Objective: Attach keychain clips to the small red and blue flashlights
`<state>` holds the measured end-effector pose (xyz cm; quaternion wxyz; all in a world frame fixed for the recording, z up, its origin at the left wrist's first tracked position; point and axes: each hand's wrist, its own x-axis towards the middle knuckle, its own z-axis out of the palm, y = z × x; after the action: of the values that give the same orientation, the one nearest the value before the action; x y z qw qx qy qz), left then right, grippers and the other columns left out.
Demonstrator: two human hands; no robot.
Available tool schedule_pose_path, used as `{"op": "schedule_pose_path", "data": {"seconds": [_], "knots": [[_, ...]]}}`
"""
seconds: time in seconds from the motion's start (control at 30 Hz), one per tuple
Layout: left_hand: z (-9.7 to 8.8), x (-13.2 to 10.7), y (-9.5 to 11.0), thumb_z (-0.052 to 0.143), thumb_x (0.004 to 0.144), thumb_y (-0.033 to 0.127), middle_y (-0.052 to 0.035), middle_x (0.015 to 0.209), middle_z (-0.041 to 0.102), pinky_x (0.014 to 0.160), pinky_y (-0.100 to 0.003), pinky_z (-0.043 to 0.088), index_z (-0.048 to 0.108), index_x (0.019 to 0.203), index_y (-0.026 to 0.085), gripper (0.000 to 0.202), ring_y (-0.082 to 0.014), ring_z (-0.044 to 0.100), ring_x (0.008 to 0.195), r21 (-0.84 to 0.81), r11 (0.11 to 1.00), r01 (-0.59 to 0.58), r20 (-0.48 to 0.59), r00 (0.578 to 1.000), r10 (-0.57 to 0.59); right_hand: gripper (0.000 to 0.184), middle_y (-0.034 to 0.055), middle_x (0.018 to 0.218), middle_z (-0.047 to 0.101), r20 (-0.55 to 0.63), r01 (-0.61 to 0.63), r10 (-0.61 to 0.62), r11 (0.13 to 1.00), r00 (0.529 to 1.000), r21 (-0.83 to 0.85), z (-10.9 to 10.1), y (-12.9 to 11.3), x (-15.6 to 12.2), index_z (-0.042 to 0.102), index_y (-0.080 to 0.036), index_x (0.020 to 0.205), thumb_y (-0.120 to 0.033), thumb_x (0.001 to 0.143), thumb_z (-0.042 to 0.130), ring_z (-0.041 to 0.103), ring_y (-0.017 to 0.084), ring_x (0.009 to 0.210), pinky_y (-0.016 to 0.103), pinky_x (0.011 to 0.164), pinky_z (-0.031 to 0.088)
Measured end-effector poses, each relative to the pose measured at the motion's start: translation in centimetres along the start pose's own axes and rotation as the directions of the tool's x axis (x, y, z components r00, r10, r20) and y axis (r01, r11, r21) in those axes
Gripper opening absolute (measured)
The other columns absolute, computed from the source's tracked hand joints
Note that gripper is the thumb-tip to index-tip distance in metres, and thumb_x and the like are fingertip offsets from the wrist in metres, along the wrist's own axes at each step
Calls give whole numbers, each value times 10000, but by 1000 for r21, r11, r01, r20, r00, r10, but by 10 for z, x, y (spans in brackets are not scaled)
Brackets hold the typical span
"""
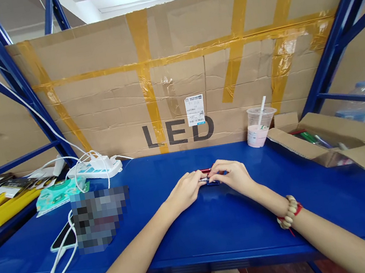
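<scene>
Both hands meet over the middle of the blue shelf top. My left hand (187, 191) is closed, its thumb and fingertips pinching the silver end of a slim dark-blue pen (213, 183). My right hand (233, 175), with a bead bracelet (289, 212) on its wrist, pinches the same pen from the other side. Just behind the fingertips shows a red pen-like piece (206, 170); whether it is held or lies on the surface I cannot tell. Fingers cover much of both pieces.
An open cardboard box (327, 139) with pens or similar items stands right, beside a plastic cup (257, 128) with a straw. On the left are a power strip (99, 167), white cables, a green packet (61, 193) and a phone (62, 237). Cardboard (111, 111) walls the back.
</scene>
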<state>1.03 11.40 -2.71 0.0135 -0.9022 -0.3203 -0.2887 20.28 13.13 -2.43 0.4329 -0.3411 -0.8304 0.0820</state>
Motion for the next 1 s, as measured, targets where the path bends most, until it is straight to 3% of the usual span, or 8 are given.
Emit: {"op": "schedule_pose_path", "data": {"seconds": [0.2,0.3,0.47,0.87,1.0], "knots": [[5,-1,-3,331,922,157,-55,1036,594,742,-308,396,427,936,156,97,-179,557,864,101,994,-33,-15,999,34,166,-23,782,607,114,-283,276,958,954,49,1,-4,2,665,-179,701,-339,734,632,518,32,497,161,518,367],[6,-2,-5,322,924,164,-53,979,603,732,-310,393,426,913,154,105,-178,560,844,132,990,-40,-7,999,42,225,-3,725,605,189,-359,341,931,921,66,3,1,2,664,-160,719,-381,727,622,514,50,466,171,491,367],[5,-1,-5,341,924,171,-39,1035,596,727,-300,389,427,942,160,89,-169,562,859,105,993,-49,-22,998,51,318,30,678,608,191,-350,328,932,925,96,6,9,2,669,-138,736,-447,729,597,522,71,479,177,489,380],[5,1,-9,377,912,170,-35,994,606,740,-277,384,462,981,166,109,-167,557,853,90,996,-7,25,1000,5,282,6,703,608,213,-398,380,916,900,46,3,6,5,663,-161,738,-435,714,600,528,66,462,169,476,369],[4,2,-8,361,920,181,-27,1045,598,762,-272,382,454,994,170,119,-159,558,884,71,997,17,31,999,-20,290,10,790,606,204,-361,340,929,918,78,2,8,6,651,-157,710,-443,710,601,520,55,454,173,466,367]]}}
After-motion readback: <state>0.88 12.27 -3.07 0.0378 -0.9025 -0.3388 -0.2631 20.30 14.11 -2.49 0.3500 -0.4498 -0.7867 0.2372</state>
